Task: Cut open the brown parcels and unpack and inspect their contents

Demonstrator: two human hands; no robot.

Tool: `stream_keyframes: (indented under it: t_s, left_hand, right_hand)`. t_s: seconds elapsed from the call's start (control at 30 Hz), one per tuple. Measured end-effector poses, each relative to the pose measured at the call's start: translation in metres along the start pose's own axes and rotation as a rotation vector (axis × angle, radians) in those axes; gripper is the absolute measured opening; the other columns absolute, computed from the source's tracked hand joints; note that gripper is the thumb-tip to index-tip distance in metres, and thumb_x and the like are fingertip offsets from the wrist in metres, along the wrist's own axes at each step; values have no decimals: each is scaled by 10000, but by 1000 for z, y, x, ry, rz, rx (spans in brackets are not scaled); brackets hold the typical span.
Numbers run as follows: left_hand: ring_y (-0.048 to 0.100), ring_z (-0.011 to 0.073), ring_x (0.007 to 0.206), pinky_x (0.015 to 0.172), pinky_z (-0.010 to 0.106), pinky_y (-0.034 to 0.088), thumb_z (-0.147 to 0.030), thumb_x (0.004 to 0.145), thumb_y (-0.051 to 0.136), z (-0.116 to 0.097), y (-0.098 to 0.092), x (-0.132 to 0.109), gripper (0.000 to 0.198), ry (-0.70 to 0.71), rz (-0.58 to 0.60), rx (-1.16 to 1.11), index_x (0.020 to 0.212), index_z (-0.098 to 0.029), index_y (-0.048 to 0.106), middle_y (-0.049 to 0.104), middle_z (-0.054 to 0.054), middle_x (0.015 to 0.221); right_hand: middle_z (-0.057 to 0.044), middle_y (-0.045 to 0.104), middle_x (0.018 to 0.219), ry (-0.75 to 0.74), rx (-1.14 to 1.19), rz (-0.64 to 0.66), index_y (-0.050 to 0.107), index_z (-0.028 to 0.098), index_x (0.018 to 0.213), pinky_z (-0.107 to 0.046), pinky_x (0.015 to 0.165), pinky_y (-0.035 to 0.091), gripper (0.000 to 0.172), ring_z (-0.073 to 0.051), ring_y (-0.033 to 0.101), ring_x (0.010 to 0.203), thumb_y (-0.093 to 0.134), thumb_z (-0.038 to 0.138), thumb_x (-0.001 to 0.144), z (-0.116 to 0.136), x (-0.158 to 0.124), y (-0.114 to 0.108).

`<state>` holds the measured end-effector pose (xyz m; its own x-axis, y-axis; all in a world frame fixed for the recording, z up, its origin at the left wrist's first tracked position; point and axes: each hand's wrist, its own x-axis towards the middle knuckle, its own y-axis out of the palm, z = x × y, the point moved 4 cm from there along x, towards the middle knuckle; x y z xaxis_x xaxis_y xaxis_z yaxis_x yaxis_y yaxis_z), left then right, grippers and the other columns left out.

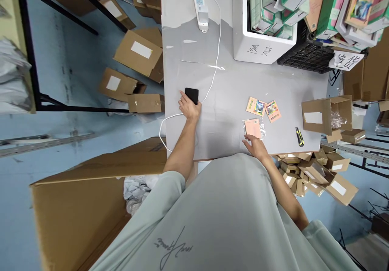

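Note:
My left hand (pixel 189 108) rests on the grey table (pixel 231 84) with its fingers curled round the near end of a black phone (pixel 192 94). A white cable (pixel 212 68) runs from the phone to a power strip (pixel 200 7) at the back. My right hand (pixel 257 146) lies near the table's front edge, its fingers spread and touching a pink card in a clear sleeve (pixel 253 128). Two small picture cards (pixel 263 108) lie just beyond it.
A yellow-and-black box cutter (pixel 299 136) and an open cardboard box (pixel 326 115) lie at the right. A white bin (pixel 264 40) of green boxes stands at the back. Small cartons litter the floor on both sides; a large cardboard box (pixel 85 206) stands at the front left.

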<state>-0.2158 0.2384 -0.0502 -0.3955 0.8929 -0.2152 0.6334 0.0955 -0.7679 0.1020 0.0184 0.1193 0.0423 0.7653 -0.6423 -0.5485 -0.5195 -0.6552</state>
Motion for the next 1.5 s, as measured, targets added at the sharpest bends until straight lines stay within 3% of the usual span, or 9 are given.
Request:
stream_keyframes:
  t_s: [0.33, 0.43, 0.53, 0.73, 1.03, 1.17, 1.3, 1.4, 1.5]
  left_hand:
    - [468, 523, 1596, 1366, 698, 351, -280, 814, 870, 17, -19, -35, 1149, -69, 54, 18, 1766, 15, 299, 547, 366, 1649]
    - [440, 491, 1640, 1402, 640, 300, -326, 849, 846, 24, -25, -50, 1120, -21, 82, -6, 1760, 28, 298, 503, 370, 1696]
    - [388, 436, 1699, 1422, 603, 261, -367, 915, 781, 31, -37, -67, 1000, 51, 73, -49, 1755, -44, 346, 456, 331, 1758]
    - [397, 377, 1713, 1424, 558, 255, -377, 970, 683, 38, -52, -88, 855, 160, 132, -50, 1736, -105, 418, 490, 286, 1756]
    - [365, 387, 1735, 1441, 584, 227, -338, 916, 725, 14, -29, -59, 927, 209, 202, -103, 1748, -102, 393, 439, 285, 1799]
    - [423, 387, 1702, 1410, 588, 320, -313, 923, 712, 4, -28, -46, 921, 197, 154, -123, 1763, -134, 380, 446, 267, 1784]
    - [408, 418, 1705, 1429, 614, 272, -293, 897, 748, 4, -29, -41, 974, 206, 162, -97, 1775, -113, 365, 480, 284, 1749]
    - [329, 425, 1748, 1456, 591, 217, -275, 853, 800, 4, -23, -32, 1081, 239, 236, -115, 1791, -61, 307, 386, 309, 1814]
    - [226, 406, 1792, 1477, 565, 155, -285, 843, 839, 2, -22, -14, 1165, 262, 217, -137, 1811, -59, 232, 251, 291, 1889]
  right_hand:
    - [-157, 821, 1415, -8, 5, 4, 741, 200, 1477, -448, 1149, 599, 387, -312, 793, 1322, 636, 361, 1141, -17, 2, 4]
    - [-155, 822, 1416, -15, 5, 6, 742, 206, 1477, -449, 1148, 600, 386, -310, 797, 1314, 635, 353, 1136, -18, 3, 4]
    - [-157, 815, 1432, -33, 13, 8, 731, 200, 1493, -451, 1131, 606, 403, -310, 796, 1306, 623, 362, 1140, -19, 3, 5]
    - [-146, 816, 1431, -30, 28, 28, 739, 210, 1481, -453, 1123, 608, 390, -313, 788, 1317, 626, 361, 1140, -19, 2, 12]
    - [-149, 829, 1391, -23, 26, 16, 744, 211, 1467, -445, 1104, 621, 382, -307, 807, 1271, 628, 352, 1132, -19, 0, 13]
    - [-152, 822, 1413, -16, 40, 10, 747, 211, 1465, -450, 1102, 625, 379, -315, 807, 1279, 633, 357, 1134, -19, -2, 10]
    - [-161, 820, 1418, -6, 31, 14, 736, 207, 1487, -466, 1116, 621, 396, -325, 800, 1297, 624, 375, 1146, -16, 0, 11]
    - [-163, 820, 1414, -23, 18, 29, 734, 196, 1494, -454, 1128, 614, 398, -319, 797, 1308, 617, 355, 1148, -12, 1, 13]
    - [-151, 825, 1405, -31, 18, 35, 737, 209, 1494, -430, 1125, 613, 393, -308, 798, 1305, 630, 351, 1144, -13, 3, 16]
